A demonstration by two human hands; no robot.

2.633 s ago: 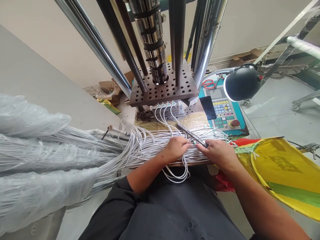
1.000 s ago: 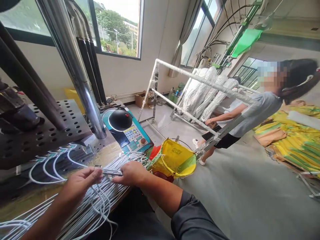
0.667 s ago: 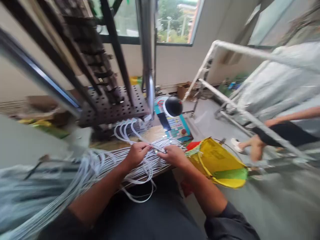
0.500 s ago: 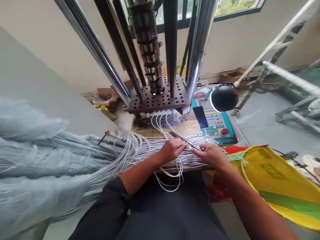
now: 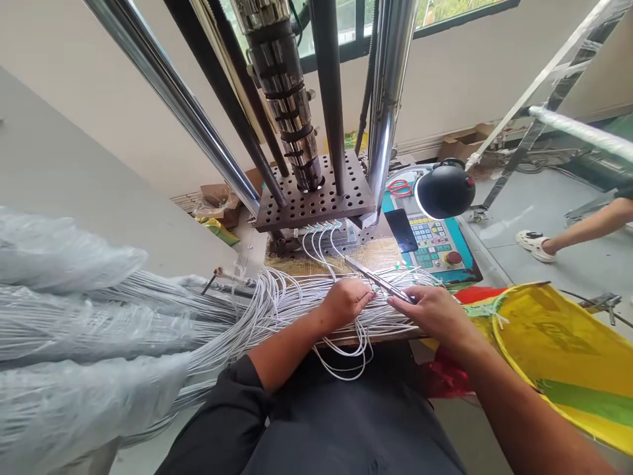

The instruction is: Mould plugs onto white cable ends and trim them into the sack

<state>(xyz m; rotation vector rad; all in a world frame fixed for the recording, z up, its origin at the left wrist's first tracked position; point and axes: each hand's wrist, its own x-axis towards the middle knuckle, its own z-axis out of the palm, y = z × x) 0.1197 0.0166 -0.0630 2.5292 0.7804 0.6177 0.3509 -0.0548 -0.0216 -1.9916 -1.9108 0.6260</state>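
Many white cables (image 5: 281,307) lie across the bench in front of me. Above them my left hand (image 5: 347,302) is closed, its fingertips pinching the end of a white cable, with loops hanging below it. My right hand (image 5: 429,309) is closed on a long, thin metal tool (image 5: 378,278), which slants up and left over the cables. The two hands are a short way apart, and small connector ends show between them. Several white cables run up to a metal fixture (image 5: 324,236) under a perforated plate (image 5: 316,198).
A control panel (image 5: 438,247) with a red button and a dark phone (image 5: 401,230) sits right of the press. A black lamp (image 5: 445,190) hangs over it. Plastic-wrapped cable bundles (image 5: 84,330) fill the left. At the right are a yellow bag (image 5: 568,349) and a person's leg (image 5: 586,232).
The view has shifted slightly. A person's leg and shoe have come into view at the right. Both hands keep their holds near the same spot over the cables.
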